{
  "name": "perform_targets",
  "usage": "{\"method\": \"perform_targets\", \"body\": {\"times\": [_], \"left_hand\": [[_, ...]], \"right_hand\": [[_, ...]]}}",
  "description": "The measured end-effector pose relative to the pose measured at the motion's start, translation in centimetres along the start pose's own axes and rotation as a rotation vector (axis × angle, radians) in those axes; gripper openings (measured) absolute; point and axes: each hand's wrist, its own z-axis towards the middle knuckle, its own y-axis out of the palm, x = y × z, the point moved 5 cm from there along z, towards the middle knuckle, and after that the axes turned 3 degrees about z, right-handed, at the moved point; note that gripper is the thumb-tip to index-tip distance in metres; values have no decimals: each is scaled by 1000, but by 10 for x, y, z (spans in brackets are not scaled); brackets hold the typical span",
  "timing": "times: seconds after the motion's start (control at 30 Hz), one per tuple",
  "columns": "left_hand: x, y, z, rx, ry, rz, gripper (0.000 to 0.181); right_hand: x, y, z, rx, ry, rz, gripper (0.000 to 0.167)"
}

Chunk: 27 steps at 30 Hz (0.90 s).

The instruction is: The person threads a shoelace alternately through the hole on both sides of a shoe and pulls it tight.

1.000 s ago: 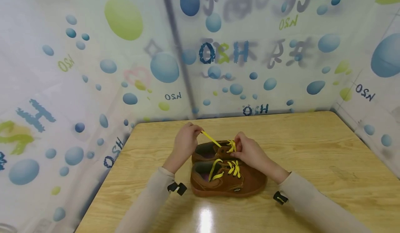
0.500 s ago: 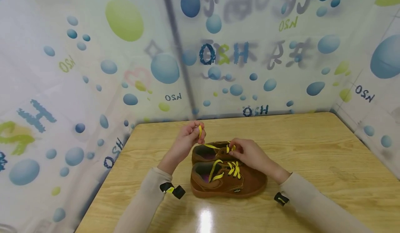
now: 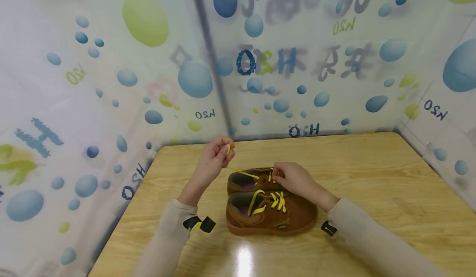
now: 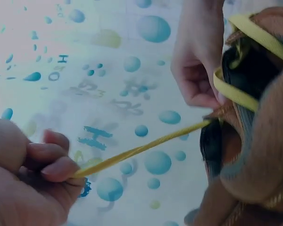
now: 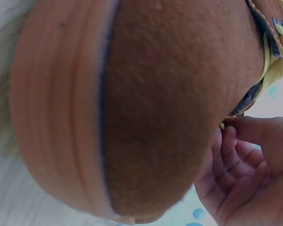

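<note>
Two brown shoes lie side by side in the head view, the far shoe partly behind the near shoe. Both have yellow laces. My left hand, left of the far shoe, pinches the end of its yellow shoelace, which runs fairly straight to the shoe's eyelets. My right hand is at the far shoe's lacing, reaching over the near shoe. In the right wrist view its thumb and finger pinch a small yellow bit of lace; the near shoe's toe hides much of the far shoe there.
The shoes stand on a light wooden table. A pale curtain with blue and green bubble prints hangs behind and along both sides. The near shoe's loose lace ends lie across its opening.
My left hand first turned palm up with the lace, then drew back leftward, pulling the lace straighter. My right hand came down slightly and left on the far shoe's lacing. The near shoe stayed put.
</note>
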Motion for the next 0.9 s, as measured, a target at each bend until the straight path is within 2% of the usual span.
{"method": "perform_targets", "body": {"times": [0.07, 0.23, 0.4, 0.5, 0.57, 0.63, 0.7, 0.8, 0.9], "left_hand": [[-2, 4, -1, -59, -17, 167, 21], [-20, 22, 0, -241, -42, 591, 32], [-38, 40, -1, -371, -33, 861, 27], [-41, 52, -1, -438, 26, 976, 20], [-43, 58, 0, -475, 66, 1015, 16], [-44, 62, 1, -488, 90, 1043, 16], [-45, 64, 3, -471, 112, 1073, 18], [-46, 64, 5, -389, 157, 1148, 14], [-47, 64, 6, -321, 233, 1239, 7]], "right_hand": [[0, 0, -1, 3, -2, 1, 5], [2, 0, -3, 34, -13, 13, 4], [2, 3, -3, 24, -19, 27, 4], [1, 3, -4, 23, -21, 39, 4], [1, 2, -5, 26, -21, 43, 4], [1, 2, -5, 29, -23, 43, 4], [2, 3, -4, 34, -25, 40, 5], [2, 3, -4, 36, -26, 44, 5], [1, 4, -4, 37, -28, 52, 5]]}}
